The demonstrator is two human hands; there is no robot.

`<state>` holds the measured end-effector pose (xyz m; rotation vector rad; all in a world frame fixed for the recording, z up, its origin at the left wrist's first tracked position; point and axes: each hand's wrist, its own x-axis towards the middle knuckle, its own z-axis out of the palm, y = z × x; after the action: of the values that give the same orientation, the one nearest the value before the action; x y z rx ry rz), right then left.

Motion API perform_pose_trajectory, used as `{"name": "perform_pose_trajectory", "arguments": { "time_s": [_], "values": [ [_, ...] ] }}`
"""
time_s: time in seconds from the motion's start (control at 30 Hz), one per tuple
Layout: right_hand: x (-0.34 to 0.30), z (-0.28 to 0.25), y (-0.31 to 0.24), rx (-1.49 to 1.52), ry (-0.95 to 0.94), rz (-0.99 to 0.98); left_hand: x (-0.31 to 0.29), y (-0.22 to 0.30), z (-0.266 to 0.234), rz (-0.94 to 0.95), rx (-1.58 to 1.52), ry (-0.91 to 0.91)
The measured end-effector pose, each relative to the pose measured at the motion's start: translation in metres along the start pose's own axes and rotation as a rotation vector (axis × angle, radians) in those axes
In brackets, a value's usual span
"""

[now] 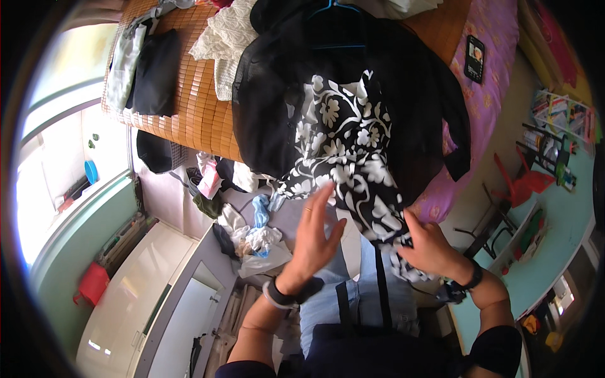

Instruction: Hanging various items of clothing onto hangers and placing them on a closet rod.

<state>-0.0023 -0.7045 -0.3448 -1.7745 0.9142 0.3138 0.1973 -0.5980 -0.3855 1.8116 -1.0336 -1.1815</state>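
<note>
Handling the dress: soft black-and-white floral dress (343, 135) lies over a sheer black garment (425, 94), skirt trailing off the bed's tan tiled mat (201, 120). Right hand (432, 249) pinches bunched skirt; left hand (315, 233) open, empty, contact unclear. Straightening folds likely calls for a left-hand grip.
</note>
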Motion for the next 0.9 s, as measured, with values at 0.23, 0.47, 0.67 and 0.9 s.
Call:
{"name": "perform_pose_trajectory", "arguments": {
  "time_s": [0.23, 0.47, 0.67, 0.9],
  "values": [
    [0.025, -0.096, -0.037, 0.63, -0.241, -0.184, 0.082, -0.039, 0.005, 0.04, -0.072, -0.915],
    [0.162, -0.13, -0.032, 0.674, 0.292, -0.157, 0.228, -0.053, -0.022, 0.421, 0.124, 0.022],
    [0.256, -0.127, -0.005, 0.921, 0.368, -0.113, 0.302, -0.062, -0.024, 0.204, 0.795, 0.094],
    [0.307, -0.127, 0.008, 1.146, 0.346, -0.24, 0.302, -0.086, -0.033, 0.197, 0.945, 0.018]
  ]
}}
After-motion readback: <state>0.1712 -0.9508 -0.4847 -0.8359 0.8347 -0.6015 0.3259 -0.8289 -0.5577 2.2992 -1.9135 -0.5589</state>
